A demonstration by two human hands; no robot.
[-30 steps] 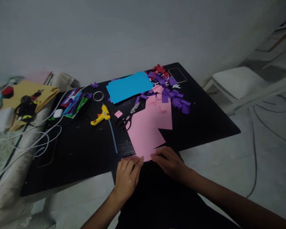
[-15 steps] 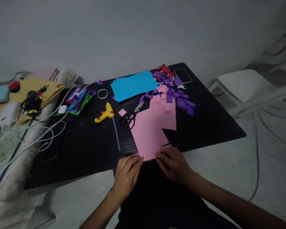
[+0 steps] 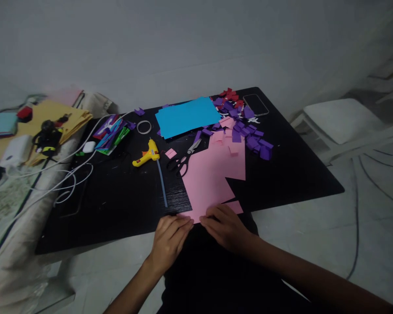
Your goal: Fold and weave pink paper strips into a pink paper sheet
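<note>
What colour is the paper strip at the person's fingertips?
The strip is pink, seen best in the head view.

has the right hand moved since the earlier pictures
Yes, the right hand has moved left, closer to the left hand, judged against the yellow glue gun.

1. At right, we find a bare stretch of black table (image 3: pixel 301 174) where a hand could pass.
2. Left of the glue gun (image 3: pixel 146 154), a second bare lane reaches us, bounded by looping white cables (image 3: pixel 82 163).
3. Scissors (image 3: pixel 187 153) and heaped paper scraps (image 3: pixel 253 141) obstruct our way ahead.
4. Our left hand (image 3: pixel 169 237) and right hand (image 3: pixel 227 229) occupy the near edge.
</note>
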